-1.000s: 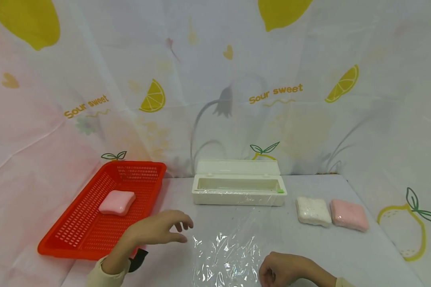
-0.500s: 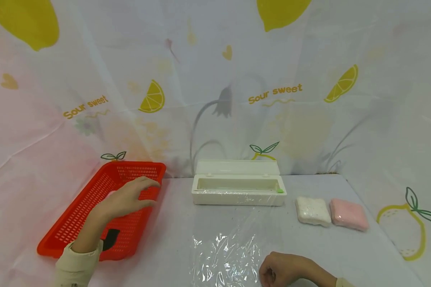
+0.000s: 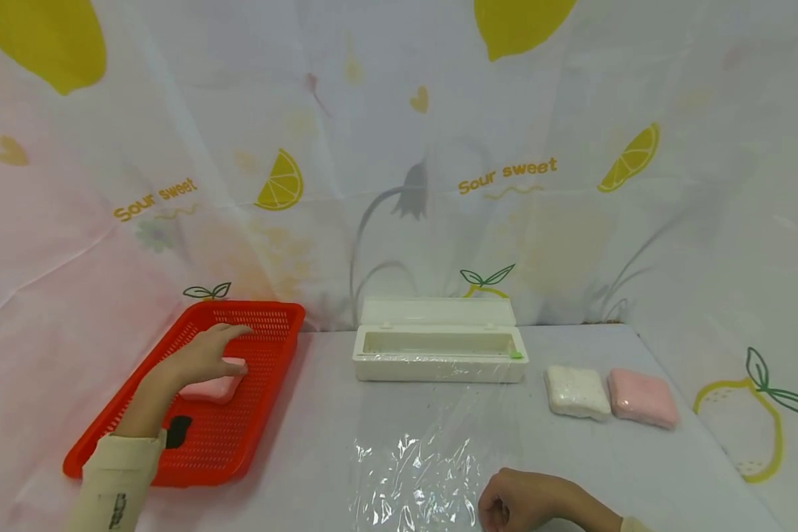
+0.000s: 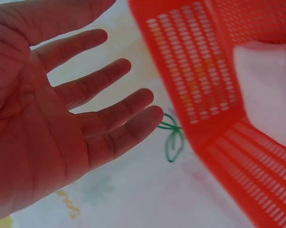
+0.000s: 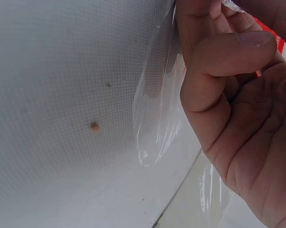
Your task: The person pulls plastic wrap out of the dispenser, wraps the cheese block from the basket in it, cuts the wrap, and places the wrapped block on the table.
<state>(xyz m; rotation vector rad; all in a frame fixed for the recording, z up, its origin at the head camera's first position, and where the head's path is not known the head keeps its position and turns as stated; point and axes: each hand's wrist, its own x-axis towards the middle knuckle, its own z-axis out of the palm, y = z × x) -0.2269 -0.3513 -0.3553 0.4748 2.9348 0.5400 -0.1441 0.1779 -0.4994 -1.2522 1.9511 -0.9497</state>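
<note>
My left hand [image 3: 207, 356] hovers over the red plastic basket [image 3: 202, 473], fingers spread. Partly covered by it in the head view is a glossy pink pillow-shaped block [image 3: 214, 389], like a bar of soap, lying in the basket. The left wrist view shows the palm and straight fingers holding nothing, with the pink block [image 4: 266, 90] off to the side. My right hand [image 3: 522, 499], fingers curled, pinches the edge of clear cling film [image 3: 415, 473], which stretches from the white dispenser box [image 3: 439, 371] toward me. In the right wrist view the film [image 5: 154, 128] runs up to the fingers.
The dispenser's lid [image 3: 439, 312] stands raised, and a small green tab [image 3: 515, 355] sits at its right end. To the right, a white block [image 3: 576, 391] and a pink block [image 3: 643, 397], both wrapped, lie side by side. A lemon-print cloth [image 3: 386, 148] hangs behind the table.
My left hand has moved left from beside the film, across the basket's rim, to over the pink block. The right hand and the film have stayed in place.
</note>
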